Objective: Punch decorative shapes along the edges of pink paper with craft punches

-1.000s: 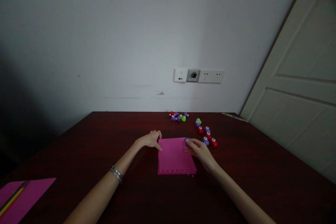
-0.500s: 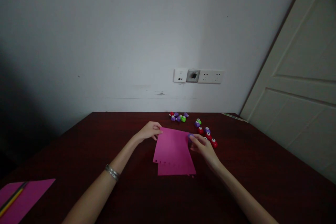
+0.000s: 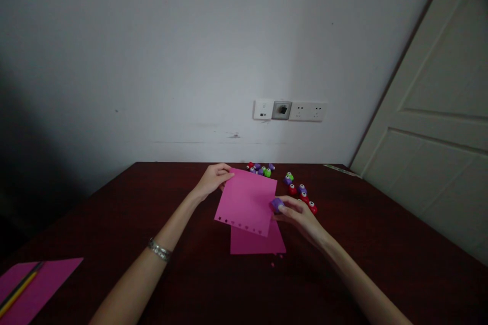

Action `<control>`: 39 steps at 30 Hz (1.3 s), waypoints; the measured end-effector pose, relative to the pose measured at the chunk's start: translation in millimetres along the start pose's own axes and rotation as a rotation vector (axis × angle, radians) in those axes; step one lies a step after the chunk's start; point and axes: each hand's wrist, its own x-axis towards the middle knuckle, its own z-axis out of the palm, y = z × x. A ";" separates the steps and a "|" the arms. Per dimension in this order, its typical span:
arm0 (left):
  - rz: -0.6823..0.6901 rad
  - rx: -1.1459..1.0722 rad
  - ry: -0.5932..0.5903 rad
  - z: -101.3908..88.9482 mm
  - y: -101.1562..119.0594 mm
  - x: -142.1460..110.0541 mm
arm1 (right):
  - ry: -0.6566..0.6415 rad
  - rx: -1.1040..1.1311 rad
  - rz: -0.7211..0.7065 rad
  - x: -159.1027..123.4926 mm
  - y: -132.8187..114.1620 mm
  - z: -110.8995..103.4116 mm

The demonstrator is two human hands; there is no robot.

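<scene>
My left hand [image 3: 215, 180] pinches the top left corner of a pink sheet of paper [image 3: 249, 200], which is lifted and tilted over the table. A row of small punched holes runs along the sheet's near edge. Beneath it, a second pink sheet [image 3: 253, 244] lies on the tabletop, partly covered. In my right hand [image 3: 299, 213] is a small purple craft punch [image 3: 277, 205], held in closed fingers at the lifted sheet's right edge; whether it touches the paper I cannot tell. A few tiny pink paper bits [image 3: 272, 264] lie just in front of the lower sheet.
Red, purple and green punches [image 3: 268, 173] sit in a cluster at the back of the dark red table [image 3: 183, 284]. More punches [image 3: 312, 207] stand beyond my right hand. Another pink sheet [image 3: 49, 277] at front left carries two pencils [image 3: 19, 292]. Wall and door border the table.
The top sheet has come up off the lower one, raised and turned by my left hand. My right hand has kept the purple punch beside its edge. More paper bits show on the table.
</scene>
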 end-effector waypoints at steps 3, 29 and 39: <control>-0.001 0.036 0.005 2.7 4.5 -2.4 | 0.005 -0.015 0.009 0.3 0.6 0.2; -0.145 -0.266 -0.237 53.6 -9.2 -11.9 | 0.572 0.037 -0.229 8.9 9.9 -0.6; -0.086 -0.316 0.024 64.7 -7.5 -11.4 | 0.467 0.044 -0.239 2.3 6.3 11.6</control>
